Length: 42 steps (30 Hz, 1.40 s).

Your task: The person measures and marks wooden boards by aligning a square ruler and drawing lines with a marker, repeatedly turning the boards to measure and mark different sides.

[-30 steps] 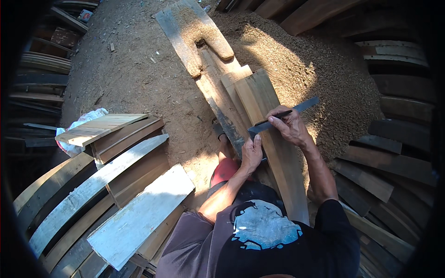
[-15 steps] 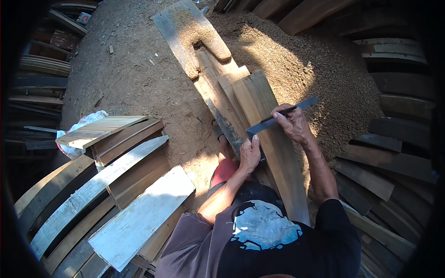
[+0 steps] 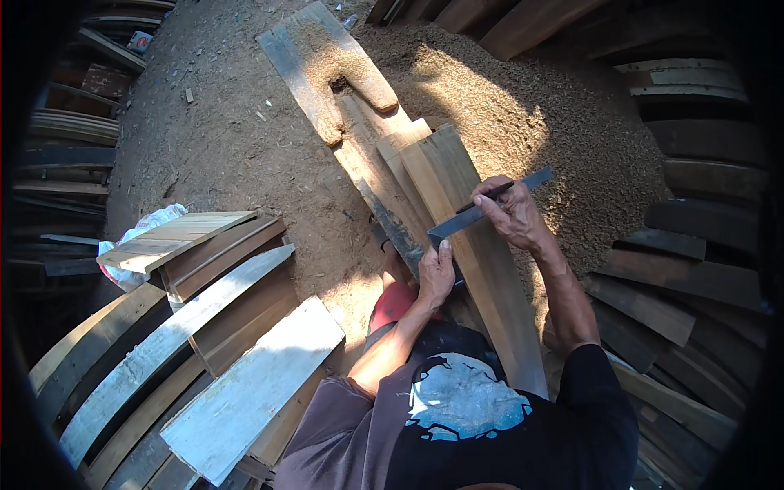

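Observation:
A long wooden board (image 3: 474, 229) lies lengthwise in front of me, its near end reaching my body. Across it rests a flat dark metal try square (image 3: 535, 180), its blade slanting from the board's left edge out past the right edge. My left hand (image 3: 436, 273) is closed at the square's left corner, thumb up, against the board's side. My right hand (image 3: 513, 214) pinches a dark pen (image 3: 495, 192) just above the blade, its tip pointing left along the blade. Whether the tip touches the wood I cannot tell.
Beneath the board lies a longer plank (image 3: 286, 41) with a notched wooden piece (image 3: 371, 86) on its far part. A sawdust heap (image 3: 588, 155) spreads at the right. Stacked boards (image 3: 645, 306) line the right side; a white-painted board (image 3: 253, 392) tops the left stack.
The whole view has shifted slightly. Both hands keep nearly the same places on the square and board; the pen is tilted a little more steeply.

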### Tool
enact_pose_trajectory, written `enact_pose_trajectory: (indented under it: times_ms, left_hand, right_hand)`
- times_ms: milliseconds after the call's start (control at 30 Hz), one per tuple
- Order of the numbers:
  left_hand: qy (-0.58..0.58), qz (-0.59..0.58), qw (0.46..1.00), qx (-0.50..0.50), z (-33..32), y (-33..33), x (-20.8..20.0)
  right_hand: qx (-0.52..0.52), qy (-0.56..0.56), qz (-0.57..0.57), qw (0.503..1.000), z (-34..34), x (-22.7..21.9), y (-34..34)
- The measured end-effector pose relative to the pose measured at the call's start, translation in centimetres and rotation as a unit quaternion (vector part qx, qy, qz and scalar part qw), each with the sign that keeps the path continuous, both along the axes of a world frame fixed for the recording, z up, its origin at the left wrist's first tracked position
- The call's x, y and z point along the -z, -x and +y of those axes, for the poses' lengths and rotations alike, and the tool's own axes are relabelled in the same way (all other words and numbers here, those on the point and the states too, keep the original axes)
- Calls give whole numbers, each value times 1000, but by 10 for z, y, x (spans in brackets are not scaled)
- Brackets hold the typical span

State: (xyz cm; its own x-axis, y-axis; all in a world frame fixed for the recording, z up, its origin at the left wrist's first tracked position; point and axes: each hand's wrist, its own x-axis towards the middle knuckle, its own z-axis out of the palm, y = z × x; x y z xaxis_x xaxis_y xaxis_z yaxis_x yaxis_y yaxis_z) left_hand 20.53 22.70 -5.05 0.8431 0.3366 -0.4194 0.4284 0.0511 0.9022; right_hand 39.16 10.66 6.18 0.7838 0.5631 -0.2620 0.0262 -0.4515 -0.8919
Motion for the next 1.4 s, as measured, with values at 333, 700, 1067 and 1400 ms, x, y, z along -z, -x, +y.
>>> enact_pose_trajectory:
  times_ms: [333, 700, 1067, 1400]
  left_hand:
    - [-26, -51, 997, -41, 7, -18, -6]
    - [15, -58, 996, -68, 58, -84, -8]
    - [-9, -71, 994, -85, 64, -92, -7]
    - [33, -45, 997, -59, 65, -87, -2]
  right_hand:
    - [74, 34, -47, 996, -2, -13, -14]
    - [9, 129, -224, 966, 25, 26, -35]
    - [25, 138, -234, 962, 46, 42, -44]
    - [27, 140, -216, 966, 49, 40, -48]
